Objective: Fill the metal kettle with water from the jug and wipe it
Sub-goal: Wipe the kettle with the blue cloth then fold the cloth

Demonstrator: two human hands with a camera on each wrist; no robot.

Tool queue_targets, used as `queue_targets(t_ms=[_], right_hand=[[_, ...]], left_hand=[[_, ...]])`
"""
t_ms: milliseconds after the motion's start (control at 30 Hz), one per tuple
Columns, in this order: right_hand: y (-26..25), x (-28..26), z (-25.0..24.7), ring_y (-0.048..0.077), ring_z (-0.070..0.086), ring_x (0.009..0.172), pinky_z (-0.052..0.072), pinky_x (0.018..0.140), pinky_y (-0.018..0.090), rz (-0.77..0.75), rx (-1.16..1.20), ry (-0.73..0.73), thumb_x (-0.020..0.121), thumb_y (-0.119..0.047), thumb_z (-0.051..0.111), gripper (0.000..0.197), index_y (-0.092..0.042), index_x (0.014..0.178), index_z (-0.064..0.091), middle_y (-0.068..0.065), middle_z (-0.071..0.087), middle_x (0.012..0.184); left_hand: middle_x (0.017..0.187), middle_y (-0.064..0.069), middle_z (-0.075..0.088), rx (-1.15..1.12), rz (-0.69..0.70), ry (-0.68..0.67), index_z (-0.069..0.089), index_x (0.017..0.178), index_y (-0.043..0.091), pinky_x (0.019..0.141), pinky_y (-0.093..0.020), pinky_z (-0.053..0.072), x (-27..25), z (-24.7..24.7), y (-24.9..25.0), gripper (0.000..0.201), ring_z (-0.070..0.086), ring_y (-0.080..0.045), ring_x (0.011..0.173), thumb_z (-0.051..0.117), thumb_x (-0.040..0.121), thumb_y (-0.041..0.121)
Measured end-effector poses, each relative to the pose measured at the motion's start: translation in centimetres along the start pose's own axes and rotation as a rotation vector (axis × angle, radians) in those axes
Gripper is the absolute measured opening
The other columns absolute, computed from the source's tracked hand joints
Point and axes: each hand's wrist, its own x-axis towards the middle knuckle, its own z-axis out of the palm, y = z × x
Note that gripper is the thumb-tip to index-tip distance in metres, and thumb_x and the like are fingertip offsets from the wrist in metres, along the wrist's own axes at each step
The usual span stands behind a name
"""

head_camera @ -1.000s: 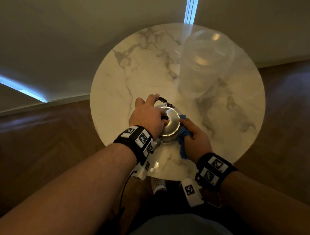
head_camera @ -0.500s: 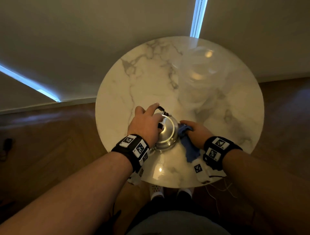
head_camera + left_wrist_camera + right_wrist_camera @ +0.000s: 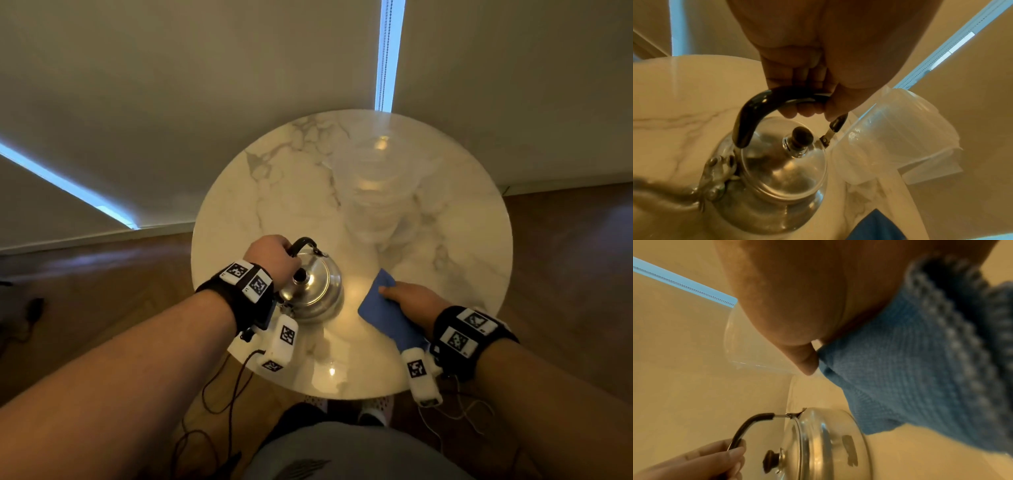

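The shiny metal kettle [image 3: 317,291] stands near the front of the round marble table [image 3: 239,212], its lid with a black knob in place. My left hand [image 3: 272,257] curls its fingers [image 3: 807,91] round the black arched handle [image 3: 758,105]. To the kettle's right, my right hand [image 3: 409,298] holds the blue cloth [image 3: 382,308], thumb [image 3: 803,363] on top, a short gap away from the kettle's [image 3: 828,443] side. Behind them stands the clear plastic jug [image 3: 380,192]; its water level cannot be made out.
The table stands close to a pale wall with a bright window gap [image 3: 388,54] behind it. Wooden floor [image 3: 102,291] surrounds it. My shoes [image 3: 373,409] sit under the near edge, and sensor cables hang from both wrists.
My left hand has shifted from the kettle's lid to grip the handle. My right hand has pulled the cloth off the kettle's side and moved it right.
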Motion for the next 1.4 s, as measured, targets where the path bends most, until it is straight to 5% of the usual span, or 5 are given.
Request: queue_targets(t_ms=[533, 1000, 1133, 1300, 1400], right_hand=[[2.4, -1.5, 1.4, 0.027, 0.048, 0.130, 0.034, 0.108, 0.038, -0.002, 0.043, -0.019, 0.105, -0.043, 0.037, 0.052, -0.009, 0.141, 0.050, 0.013, 0.050, 0.145], [0.9, -0.5, 5.1, 0.007, 0.048, 0.124, 0.032, 0.099, 0.022, -0.376, -0.050, 0.060, 0.106, -0.036, 0.037, 0.047, -0.042, 0.152, 0.031, -0.007, 0.052, 0.144], [1.5, 0.8, 7.3, 0.010, 0.053, 0.124, 0.037, 0.099, 0.023, -0.382, 0.027, 0.081, 0.105, -0.040, 0.038, 0.047, -0.042, 0.151, 0.034, -0.009, 0.056, 0.140], [1.7, 2.5, 9.4, 0.010, 0.042, 0.138, 0.032, 0.117, 0.035, -0.412, 0.079, 0.058, 0.102, -0.041, 0.040, 0.054, -0.040, 0.154, 0.026, -0.009, 0.044, 0.153], [1.5, 2.2, 9.9, -0.005, 0.042, 0.125, 0.037, 0.099, 0.005, -0.510, -0.019, 0.037, 0.101, -0.016, 0.043, 0.063, -0.036, 0.157, 0.020, -0.010, 0.021, 0.163]], left_hand=[[0.100, 0.011, 0.064, 0.787, 0.697, -0.315, 0.073, 0.107, 0.035, 0.074, -0.037, 0.057, 0.1, -4.5, 0.0, 0.031, 0.063, -0.019, 0.093, 0.062, 0.081, 0.022], [0.117, 0.007, 0.067, 0.688, 1.044, -0.179, 0.072, 0.117, 0.029, 0.088, -0.038, 0.055, 1.6, -2.1, -2.6, 0.034, 0.057, -0.020, 0.114, 0.070, 0.085, 0.015], [0.121, 0.003, 0.055, 0.153, 0.731, 0.175, 0.060, 0.111, 0.021, 0.085, -0.031, 0.051, 0.5, 0.3, -6.3, 0.044, 0.054, -0.020, 0.112, 0.080, 0.071, 0.024], [0.131, 0.006, 0.051, 0.005, 0.471, 0.023, 0.051, 0.128, 0.022, 0.095, -0.021, 0.040, -0.5, 3.7, -9.4, 0.075, 0.051, -0.012, 0.117, 0.086, 0.066, 0.046], [0.142, 0.011, 0.051, -0.027, 0.472, -0.062, 0.041, 0.146, 0.028, 0.099, -0.021, 0.041, 0.0, 4.7, -8.8, 0.096, 0.052, -0.008, 0.123, 0.083, 0.064, 0.054]])
